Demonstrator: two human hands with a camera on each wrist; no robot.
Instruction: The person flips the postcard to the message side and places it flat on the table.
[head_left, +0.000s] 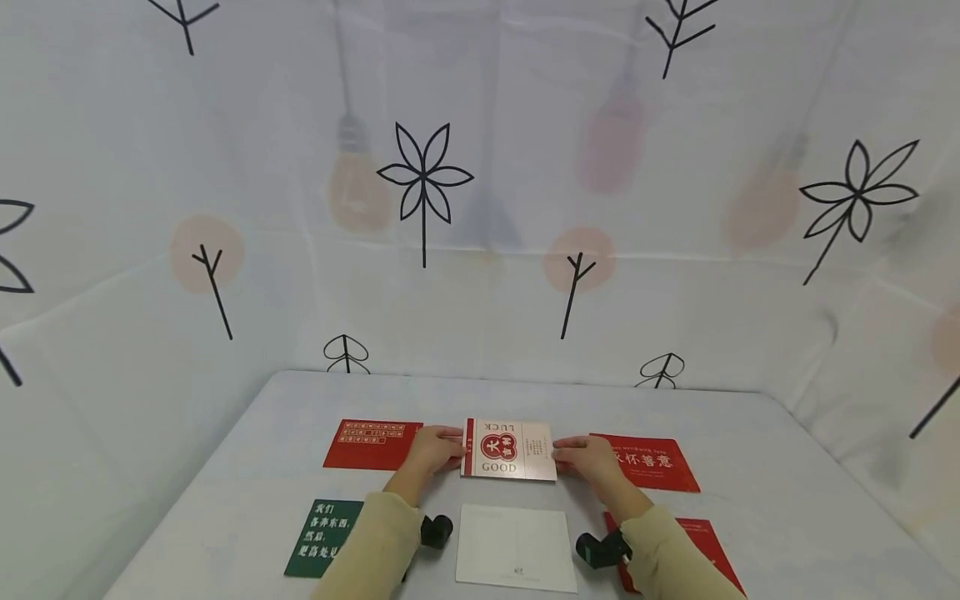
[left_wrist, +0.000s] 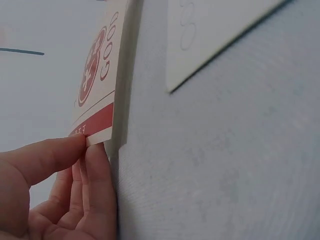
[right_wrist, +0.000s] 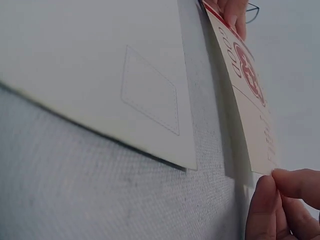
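Observation:
A cream and red "GOOD LUCK" postcard point(head_left: 508, 450) is held between both hands, slightly above the table by the look of the gap in the wrist views. My left hand point(head_left: 432, 452) pinches its left edge; in the left wrist view, the thumb point(left_wrist: 50, 156) lies on the printed face with fingers behind. At the opposite edge my right hand point(head_left: 592, 462) pinches a corner, thumb and finger meeting on it in the right wrist view. Nearer the camera, a white postcard point(head_left: 516, 546) with a dashed stamp box lies flat on the table.
Red cards lie at the back left point(head_left: 367, 444), back right point(head_left: 656, 462) and front right point(head_left: 705, 542), the last partly under the right forearm. A green card point(head_left: 318, 533) sits front left, partly covered by the left sleeve. A patterned cloth point(head_left: 487, 317) hangs behind the table.

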